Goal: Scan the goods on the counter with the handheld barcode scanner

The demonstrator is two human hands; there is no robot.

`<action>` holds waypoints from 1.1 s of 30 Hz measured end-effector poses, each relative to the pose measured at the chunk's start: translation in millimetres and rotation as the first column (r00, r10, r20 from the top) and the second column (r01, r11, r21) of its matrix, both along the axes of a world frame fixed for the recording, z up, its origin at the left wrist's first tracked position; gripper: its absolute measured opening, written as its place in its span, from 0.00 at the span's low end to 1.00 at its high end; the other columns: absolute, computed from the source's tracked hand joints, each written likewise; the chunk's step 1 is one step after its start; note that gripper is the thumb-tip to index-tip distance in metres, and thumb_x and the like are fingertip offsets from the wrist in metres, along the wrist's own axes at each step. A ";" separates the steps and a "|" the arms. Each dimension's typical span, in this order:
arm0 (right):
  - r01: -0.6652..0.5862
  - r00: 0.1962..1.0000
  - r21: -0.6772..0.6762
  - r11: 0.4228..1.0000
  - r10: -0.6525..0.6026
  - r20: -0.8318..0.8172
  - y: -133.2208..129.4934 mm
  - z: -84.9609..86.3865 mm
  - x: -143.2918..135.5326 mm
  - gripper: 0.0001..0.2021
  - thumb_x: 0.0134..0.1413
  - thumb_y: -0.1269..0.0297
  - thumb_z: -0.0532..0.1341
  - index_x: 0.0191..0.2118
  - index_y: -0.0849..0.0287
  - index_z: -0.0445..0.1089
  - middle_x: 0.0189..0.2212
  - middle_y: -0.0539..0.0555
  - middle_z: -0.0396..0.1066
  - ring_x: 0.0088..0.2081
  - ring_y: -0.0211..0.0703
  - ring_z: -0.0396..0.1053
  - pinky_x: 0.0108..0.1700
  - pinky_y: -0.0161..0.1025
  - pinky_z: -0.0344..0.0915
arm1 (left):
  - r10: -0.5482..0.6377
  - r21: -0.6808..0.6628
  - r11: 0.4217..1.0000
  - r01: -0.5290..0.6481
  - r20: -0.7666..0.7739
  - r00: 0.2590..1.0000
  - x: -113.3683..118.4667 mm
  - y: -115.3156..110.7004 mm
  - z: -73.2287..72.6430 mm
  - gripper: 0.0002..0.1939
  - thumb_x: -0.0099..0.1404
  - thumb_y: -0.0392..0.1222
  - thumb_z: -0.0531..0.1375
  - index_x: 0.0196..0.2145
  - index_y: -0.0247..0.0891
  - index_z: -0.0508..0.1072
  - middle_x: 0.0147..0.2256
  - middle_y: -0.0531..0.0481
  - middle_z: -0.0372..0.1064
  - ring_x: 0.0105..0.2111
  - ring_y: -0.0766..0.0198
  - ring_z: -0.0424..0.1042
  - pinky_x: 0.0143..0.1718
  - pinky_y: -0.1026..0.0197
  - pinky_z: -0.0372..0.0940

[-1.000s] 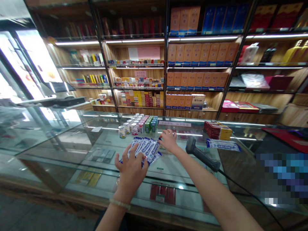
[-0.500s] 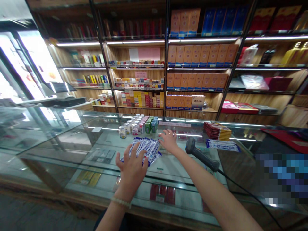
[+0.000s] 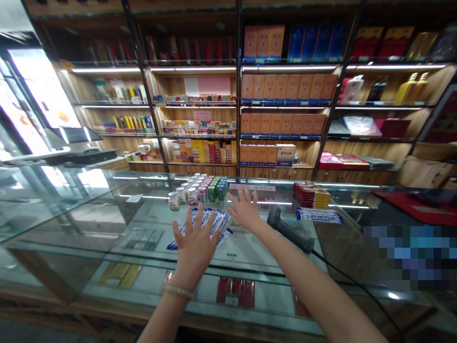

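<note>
My left hand [image 3: 196,243], fingers spread, is over a fanned pile of blue-and-white wrapped sticks [image 3: 217,220] on the glass counter and partly hides it. Whether it touches them I cannot tell. To the right of the pile is my right hand [image 3: 244,208], its fingers apart and nothing in it. Behind the pile stand rows of small cans [image 3: 193,196], white, pink, green and blue. A dark handheld barcode scanner [image 3: 288,229] lies right of my right hand, its cable running toward the lower right.
On the right of the glass counter [image 3: 150,209], a stack of red and gold packets [image 3: 311,195] sits behind more blue-and-white packs [image 3: 319,216]. A red mat [image 3: 410,205] lies farther right. Shelves of orange boxes [image 3: 282,125] line the back wall. A monitor [image 3: 73,136] stands at left.
The view has turned slightly to the right, so the scene sits farther left. Both hands stay spread and without anything held; the fingers of both now point more upward.
</note>
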State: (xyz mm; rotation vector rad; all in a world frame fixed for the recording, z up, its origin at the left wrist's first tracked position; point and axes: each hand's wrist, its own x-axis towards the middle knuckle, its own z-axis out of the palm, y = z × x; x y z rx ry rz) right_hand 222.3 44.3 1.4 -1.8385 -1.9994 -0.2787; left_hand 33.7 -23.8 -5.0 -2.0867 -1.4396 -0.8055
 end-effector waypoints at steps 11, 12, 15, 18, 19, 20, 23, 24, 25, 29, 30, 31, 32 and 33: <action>0.043 0.997 0.166 0.985 -0.053 0.058 -33.9 29.7 57.7 0.25 0.69 0.51 0.54 0.68 0.44 0.61 0.74 0.57 0.45 0.74 0.59 0.38 0.69 0.69 0.35 | -0.105 0.062 0.993 0.100 0.078 0.991 45.5 10.7 19.9 0.22 0.72 0.48 0.55 0.60 0.45 0.73 0.69 0.37 0.55 0.70 0.38 0.50 0.67 0.24 0.34; 0.056 0.996 0.173 0.983 -0.067 0.061 -38.0 31.9 66.4 0.24 0.69 0.52 0.54 0.67 0.44 0.62 0.74 0.56 0.46 0.74 0.59 0.39 0.70 0.68 0.35 | -0.112 0.062 0.992 0.108 0.074 0.991 52.8 10.6 22.6 0.22 0.72 0.48 0.55 0.60 0.45 0.73 0.69 0.37 0.55 0.70 0.38 0.50 0.67 0.24 0.34; 0.110 0.991 0.180 0.977 -0.122 0.056 -49.4 35.7 91.8 0.23 0.68 0.52 0.55 0.66 0.44 0.63 0.73 0.56 0.48 0.73 0.59 0.40 0.70 0.67 0.35 | -0.153 0.052 0.987 0.149 0.075 0.985 75.2 9.6 28.9 0.21 0.72 0.46 0.55 0.60 0.45 0.73 0.69 0.38 0.55 0.70 0.39 0.50 0.67 0.25 0.35; 0.161 0.984 0.182 0.970 -0.172 0.042 -58.3 37.0 115.0 0.23 0.69 0.53 0.55 0.66 0.44 0.64 0.73 0.56 0.49 0.73 0.59 0.41 0.69 0.67 0.36 | -0.198 0.055 0.979 0.195 0.075 0.977 96.3 9.2 32.1 0.21 0.72 0.46 0.55 0.60 0.45 0.73 0.69 0.37 0.55 0.70 0.39 0.50 0.68 0.25 0.35; 0.176 0.982 0.185 0.967 -0.186 0.037 -60.6 37.3 122.3 0.22 0.69 0.53 0.55 0.65 0.44 0.64 0.73 0.56 0.49 0.73 0.59 0.41 0.69 0.67 0.36 | -0.211 0.059 0.976 0.207 0.070 0.975 103.0 9.5 32.9 0.22 0.72 0.46 0.55 0.60 0.44 0.73 0.69 0.37 0.55 0.70 0.39 0.50 0.68 0.25 0.35; 0.189 0.979 0.188 0.964 -0.199 0.034 -62.8 37.7 129.6 0.22 0.69 0.53 0.55 0.65 0.44 0.65 0.73 0.56 0.50 0.73 0.59 0.42 0.69 0.67 0.36 | -0.222 0.062 0.974 0.218 0.065 0.973 109.6 10.0 33.7 0.22 0.72 0.47 0.55 0.60 0.43 0.73 0.69 0.37 0.55 0.70 0.39 0.50 0.68 0.25 0.35; 0.241 0.968 0.200 0.950 -0.250 0.021 -68.4 38.5 151.8 0.21 0.68 0.53 0.56 0.64 0.43 0.66 0.72 0.55 0.51 0.72 0.60 0.43 0.68 0.67 0.38 | -0.258 0.056 0.965 0.255 0.062 0.964 129.2 12.8 37.5 0.21 0.72 0.48 0.56 0.59 0.43 0.74 0.69 0.37 0.56 0.69 0.38 0.51 0.67 0.25 0.37; 0.258 0.963 0.207 0.944 -0.267 0.017 -70.2 38.3 159.5 0.21 0.68 0.53 0.56 0.64 0.43 0.67 0.72 0.55 0.52 0.72 0.59 0.43 0.68 0.66 0.39 | -0.272 0.049 0.962 0.270 0.065 0.960 135.6 13.9 39.3 0.21 0.71 0.48 0.56 0.59 0.44 0.74 0.69 0.37 0.56 0.69 0.38 0.52 0.67 0.25 0.37; 0.274 0.959 0.216 0.937 -0.284 0.015 -72.3 37.7 167.5 0.21 0.68 0.53 0.56 0.64 0.43 0.67 0.72 0.55 0.52 0.72 0.59 0.44 0.68 0.66 0.39 | -0.285 0.042 0.958 0.283 0.070 0.956 141.8 14.9 41.3 0.21 0.71 0.48 0.56 0.59 0.44 0.74 0.69 0.38 0.56 0.69 0.38 0.52 0.67 0.25 0.37; 0.350 0.932 0.255 0.902 -0.362 0.003 -82.5 31.4 200.3 0.20 0.68 0.54 0.55 0.63 0.42 0.68 0.72 0.54 0.53 0.72 0.58 0.43 0.68 0.64 0.38 | -0.323 0.010 0.946 0.323 0.091 0.942 164.4 18.2 48.7 0.21 0.71 0.49 0.56 0.59 0.45 0.74 0.69 0.38 0.56 0.69 0.38 0.51 0.68 0.26 0.38; 0.372 0.923 0.256 0.892 -0.385 -0.002 -85.6 29.3 208.4 0.20 0.68 0.54 0.55 0.63 0.42 0.68 0.71 0.54 0.54 0.72 0.58 0.43 0.68 0.65 0.39 | -0.331 -0.001 0.943 0.333 0.098 0.939 169.6 19.0 49.8 0.21 0.71 0.49 0.56 0.58 0.45 0.74 0.69 0.39 0.56 0.69 0.38 0.51 0.68 0.27 0.38; 0.389 0.916 0.254 0.885 -0.402 -0.002 -88.7 27.3 216.3 0.21 0.68 0.54 0.55 0.63 0.42 0.67 0.71 0.54 0.54 0.72 0.58 0.44 0.68 0.65 0.39 | -0.339 -0.011 0.940 0.342 0.105 0.935 174.8 19.9 50.5 0.21 0.70 0.49 0.57 0.58 0.46 0.74 0.69 0.39 0.56 0.69 0.38 0.51 0.68 0.27 0.38; 0.404 0.909 0.251 0.880 -0.418 0.001 -91.8 25.6 224.0 0.21 0.68 0.54 0.55 0.64 0.42 0.67 0.71 0.55 0.54 0.72 0.58 0.44 0.68 0.65 0.40 | -0.349 -0.019 0.935 0.353 0.111 0.931 179.9 20.8 50.9 0.21 0.70 0.49 0.57 0.58 0.46 0.75 0.69 0.40 0.56 0.69 0.38 0.51 0.68 0.28 0.38; 0.420 0.901 0.248 0.873 -0.434 0.003 -94.9 24.2 231.4 0.21 0.68 0.54 0.55 0.64 0.42 0.67 0.71 0.55 0.54 0.71 0.58 0.45 0.68 0.65 0.40 | -0.360 -0.024 0.931 0.364 0.115 0.926 185.2 21.8 51.1 0.21 0.69 0.49 0.58 0.57 0.47 0.75 0.69 0.40 0.56 0.69 0.38 0.51 0.68 0.28 0.37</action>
